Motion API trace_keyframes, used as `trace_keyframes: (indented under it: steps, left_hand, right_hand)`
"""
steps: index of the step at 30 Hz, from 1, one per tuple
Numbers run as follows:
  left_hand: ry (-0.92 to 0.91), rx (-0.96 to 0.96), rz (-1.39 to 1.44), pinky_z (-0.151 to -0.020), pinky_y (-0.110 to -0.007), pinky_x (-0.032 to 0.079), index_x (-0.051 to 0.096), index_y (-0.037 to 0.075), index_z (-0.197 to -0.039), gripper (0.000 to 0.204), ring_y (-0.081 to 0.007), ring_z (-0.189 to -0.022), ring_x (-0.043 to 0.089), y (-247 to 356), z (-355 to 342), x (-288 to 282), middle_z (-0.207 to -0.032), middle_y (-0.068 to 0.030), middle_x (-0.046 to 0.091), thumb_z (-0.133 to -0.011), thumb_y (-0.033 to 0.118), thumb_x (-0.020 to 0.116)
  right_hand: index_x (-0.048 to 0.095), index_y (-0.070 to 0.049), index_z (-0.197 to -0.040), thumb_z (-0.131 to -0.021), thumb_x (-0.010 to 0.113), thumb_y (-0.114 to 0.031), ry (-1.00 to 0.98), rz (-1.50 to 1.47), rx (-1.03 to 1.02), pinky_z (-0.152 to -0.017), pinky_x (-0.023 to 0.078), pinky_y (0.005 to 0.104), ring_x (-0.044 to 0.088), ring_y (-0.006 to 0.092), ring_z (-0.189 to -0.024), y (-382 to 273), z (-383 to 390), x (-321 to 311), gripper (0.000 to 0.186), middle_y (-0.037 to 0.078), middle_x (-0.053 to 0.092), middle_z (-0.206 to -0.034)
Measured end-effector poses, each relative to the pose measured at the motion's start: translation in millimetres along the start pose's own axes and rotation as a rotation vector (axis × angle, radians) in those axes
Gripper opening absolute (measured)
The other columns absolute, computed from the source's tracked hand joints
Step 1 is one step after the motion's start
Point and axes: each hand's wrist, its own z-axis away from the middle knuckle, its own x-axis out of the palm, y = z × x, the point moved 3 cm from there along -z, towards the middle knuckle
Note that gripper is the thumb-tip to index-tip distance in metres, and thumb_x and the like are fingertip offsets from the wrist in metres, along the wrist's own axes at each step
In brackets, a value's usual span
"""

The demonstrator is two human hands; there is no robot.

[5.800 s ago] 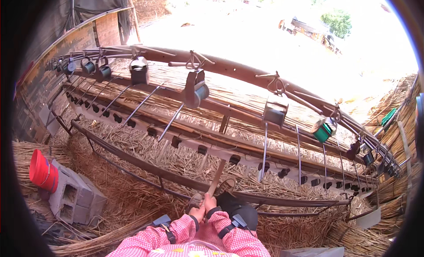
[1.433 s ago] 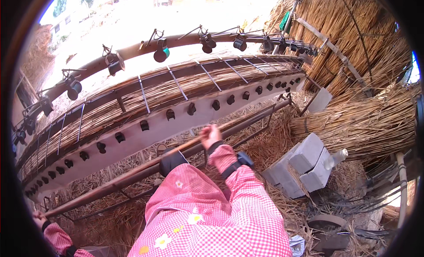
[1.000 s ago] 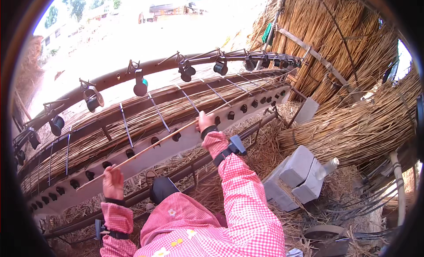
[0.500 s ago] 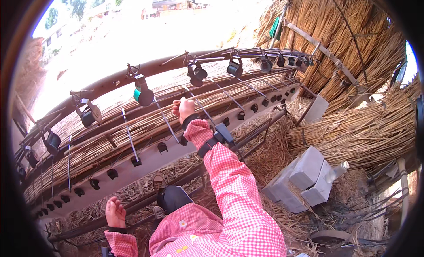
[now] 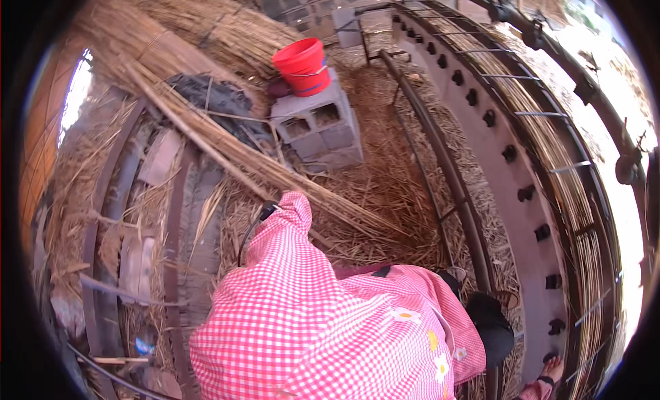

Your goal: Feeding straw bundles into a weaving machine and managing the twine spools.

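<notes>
My left arm (image 5: 282,242), in a pink-and-white checked sleeve with a dark device at the wrist, reaches out to a loose bundle of long dry reeds (image 5: 330,204). The left hand itself is hidden behind the cuff, so its grip does not show. At the lower right, my right hand (image 5: 553,368) rests by the pale notched beam (image 5: 505,183) of a weaving frame, fingers extended and nothing seen in them. Beside it, a reed mat (image 5: 543,142) lies across the frame's thin metal rods.
A red bucket (image 5: 302,66) stands on grey concrete blocks (image 5: 320,128) ahead. Larger reed bundles (image 5: 172,46) lie behind, with a dark crumpled heap (image 5: 216,101) near them. A brown metal rail (image 5: 440,149) runs along the frame. Scattered straw covers the ground.
My view has swung left, putting the frame on the right. My right hand has left the middle of the mat for the beam. My left arm has moved from the beam to the loose reeds.
</notes>
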Motion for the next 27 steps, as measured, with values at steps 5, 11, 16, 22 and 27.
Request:
trace_keyframes:
  steps: [5, 11, 16, 22, 27]
  left_hand:
    - [0.532, 0.121, 0.108, -0.041, -0.029, 0.038, 0.053, 0.007, -0.076, 0.017, -0.0155, -0.045, 0.048, 67, 1, -54, -0.059, -0.0056, 0.053, -0.078, 0.023, 0.05]
    - [0.363, 0.215, 0.262, -0.043, -0.027, 0.039, 0.056, 0.004, -0.083, 0.029, -0.0145, -0.046, 0.048, 120, -45, -55, -0.061, -0.0026, 0.056, -0.08, 0.031, 0.049]
    - [-0.189, 0.05, 0.346, -0.095, -0.034, 0.026, 0.024, 0.009, -0.127, 0.06, -0.0232, -0.122, 0.024, 191, -48, -31, -0.132, -0.0077, 0.023, -0.081, 0.043, 0.044]
    - [-0.126, 0.0, 0.228, -0.082, -0.038, 0.038, 0.03, 0.012, -0.125, 0.056, -0.026, -0.102, 0.041, 185, -101, -25, -0.122, -0.0123, 0.035, -0.082, 0.045, 0.041]
    - [-0.229, 0.056, 0.41, -0.071, -0.035, 0.045, 0.046, 0.012, -0.097, 0.032, -0.0203, -0.079, 0.054, 178, -127, 19, -0.089, -0.0055, 0.052, -0.079, 0.038, 0.052]
  right_hand:
    - [0.044, -0.007, -0.113, -0.081, 0.047, -0.03, -0.231, 0.181, 0.037, -0.06, 0.042, 0.0188, 0.053, 0.0131, -0.078, 84, -20, 49, 0.039, 0.003, 0.052, -0.105]
    - [0.051, -0.004, -0.101, -0.08, 0.045, -0.014, -0.51, 0.703, -0.605, -0.063, 0.044, 0.0312, 0.055, 0.0224, -0.07, 99, 111, 169, 0.024, 0.007, 0.059, -0.086]
    - [0.054, 0.0, -0.092, -0.076, 0.048, -0.011, -0.506, 1.349, -1.105, -0.071, 0.043, 0.0357, 0.055, 0.0306, -0.081, 104, 186, 185, 0.021, 0.017, 0.057, -0.085]
    - [0.055, -0.001, -0.087, -0.074, 0.048, -0.009, -0.506, 1.439, -1.226, -0.073, 0.041, 0.0379, 0.052, 0.0322, -0.08, 106, 228, 182, 0.016, 0.015, 0.057, -0.081]
    - [0.054, -0.003, -0.078, -0.07, 0.049, -0.006, -0.49, 1.467, -1.386, -0.071, 0.04, 0.0391, 0.052, 0.0318, -0.076, 113, 245, 175, 0.01, 0.014, 0.056, -0.077]
